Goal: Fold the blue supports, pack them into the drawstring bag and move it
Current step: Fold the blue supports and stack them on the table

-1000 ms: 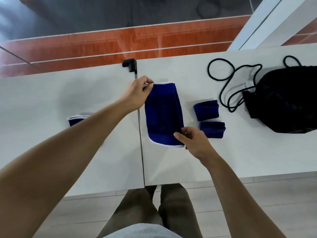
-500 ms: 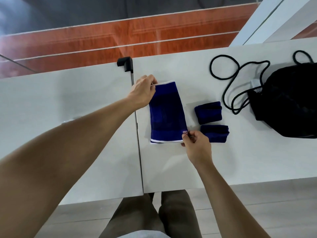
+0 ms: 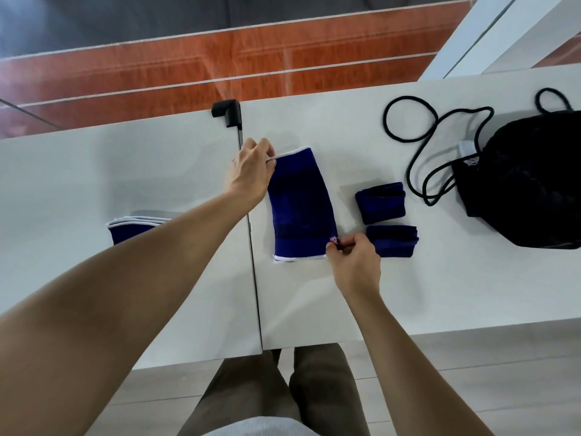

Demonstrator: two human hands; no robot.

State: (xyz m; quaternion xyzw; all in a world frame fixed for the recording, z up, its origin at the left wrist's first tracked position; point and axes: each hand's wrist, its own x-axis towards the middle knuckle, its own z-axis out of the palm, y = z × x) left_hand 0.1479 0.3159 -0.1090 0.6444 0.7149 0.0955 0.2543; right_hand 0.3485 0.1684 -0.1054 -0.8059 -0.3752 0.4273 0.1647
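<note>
A long blue support (image 3: pixel 300 206) with white edging lies flat on the white table (image 3: pixel 440 284). My left hand (image 3: pixel 251 171) pinches its far left corner. My right hand (image 3: pixel 353 261) pinches its near right corner by a small pink tag. Two small folded blue supports lie to the right, one (image 3: pixel 380 202) behind the other (image 3: pixel 393 240). A further blue support (image 3: pixel 125 231) lies at the left, partly hidden by my left forearm. The black drawstring bag (image 3: pixel 528 180) lies at the far right, its cord (image 3: pixel 418 133) looped on the table.
A seam (image 3: pixel 254 278) runs between two white tabletops, with a black clamp (image 3: pixel 228 116) at its far end. Beyond the table is a red and grey floor. My legs stand at the near edge.
My right hand slid from the near edge to the support's near right corner. The support now lies flatter and straighter. The left hand keeps its hold.
</note>
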